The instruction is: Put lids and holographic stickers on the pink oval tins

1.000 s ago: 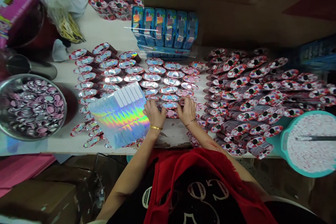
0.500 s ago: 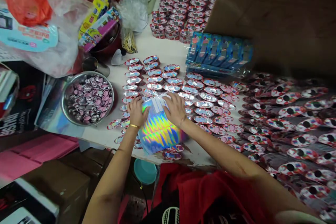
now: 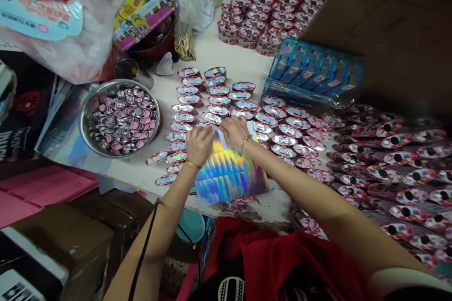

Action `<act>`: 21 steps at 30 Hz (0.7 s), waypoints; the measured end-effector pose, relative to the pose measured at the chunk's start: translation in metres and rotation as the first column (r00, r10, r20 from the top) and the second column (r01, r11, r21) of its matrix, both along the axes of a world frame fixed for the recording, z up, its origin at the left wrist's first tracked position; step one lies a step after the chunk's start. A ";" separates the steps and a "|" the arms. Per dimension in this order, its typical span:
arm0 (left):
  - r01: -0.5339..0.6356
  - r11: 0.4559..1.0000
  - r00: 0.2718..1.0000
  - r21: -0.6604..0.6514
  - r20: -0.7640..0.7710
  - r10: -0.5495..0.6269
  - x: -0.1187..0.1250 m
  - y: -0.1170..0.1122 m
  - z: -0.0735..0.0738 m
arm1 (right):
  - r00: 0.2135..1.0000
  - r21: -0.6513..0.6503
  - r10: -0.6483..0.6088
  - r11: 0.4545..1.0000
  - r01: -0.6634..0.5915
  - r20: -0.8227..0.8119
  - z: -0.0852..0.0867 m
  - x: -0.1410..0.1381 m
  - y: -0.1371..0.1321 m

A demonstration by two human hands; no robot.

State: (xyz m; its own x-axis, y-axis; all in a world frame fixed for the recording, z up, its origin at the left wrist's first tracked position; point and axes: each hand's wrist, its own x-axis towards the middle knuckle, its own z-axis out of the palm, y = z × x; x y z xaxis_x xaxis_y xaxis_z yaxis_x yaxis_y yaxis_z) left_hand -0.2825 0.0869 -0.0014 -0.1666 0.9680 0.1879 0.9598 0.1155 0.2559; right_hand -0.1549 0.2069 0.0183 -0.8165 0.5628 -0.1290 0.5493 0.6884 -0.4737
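1. Two bare hands are at the table's near edge. We see the left hand (image 3: 199,146), gold bangle (image 3: 193,164) on its wrist, and the right hand (image 3: 235,131), thin bangle (image 3: 245,143) on its wrist.
2. Both hands look clenched, pinching the top edge of a holographic foil sheet (image 3: 229,176); the fingers partly hide the contact.
3. The sheet sits over the table's near edge, on top of the lower rows of foil-faced capsule pieces (image 3: 217,110).
4. Left of the hands, a steel bowl (image 3: 82,122) holds pink and silver discs (image 3: 122,120).
5. Right of the hands are red-and-white pieces with black dots (image 3: 399,178), overlapping in a heap.
6. Farther back we have blue blister packs (image 3: 314,73), stacked red-patterned tubs (image 3: 254,23), a plastic bag (image 3: 95,23) and a toy box (image 3: 144,21).
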 end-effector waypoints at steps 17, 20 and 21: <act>-0.070 0.997 0.986 -0.035 0.152 0.074 0.016 -0.003 -0.005 | 1.000 -0.024 0.027 0.999 -0.026 0.003 0.001 -0.003 0.005; -0.024 1.000 0.984 -0.018 0.179 0.027 0.030 -0.022 -0.004 | 1.000 -0.023 0.011 1.000 -0.011 0.014 -0.006 -0.003 0.009; 0.004 1.000 0.978 0.003 0.208 -0.004 0.035 -0.031 -0.002 | 1.000 -0.017 0.007 1.000 -0.007 0.018 -0.009 -0.002 0.011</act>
State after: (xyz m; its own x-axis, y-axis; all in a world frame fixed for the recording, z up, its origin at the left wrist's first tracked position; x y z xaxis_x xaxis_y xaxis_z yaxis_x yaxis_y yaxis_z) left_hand -0.2476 0.0561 -0.0037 -0.1983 0.9683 0.1519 0.8861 0.1109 0.4500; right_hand -0.1571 0.2178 0.0090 -0.8180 0.5546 -0.1527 0.5528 0.6844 -0.4755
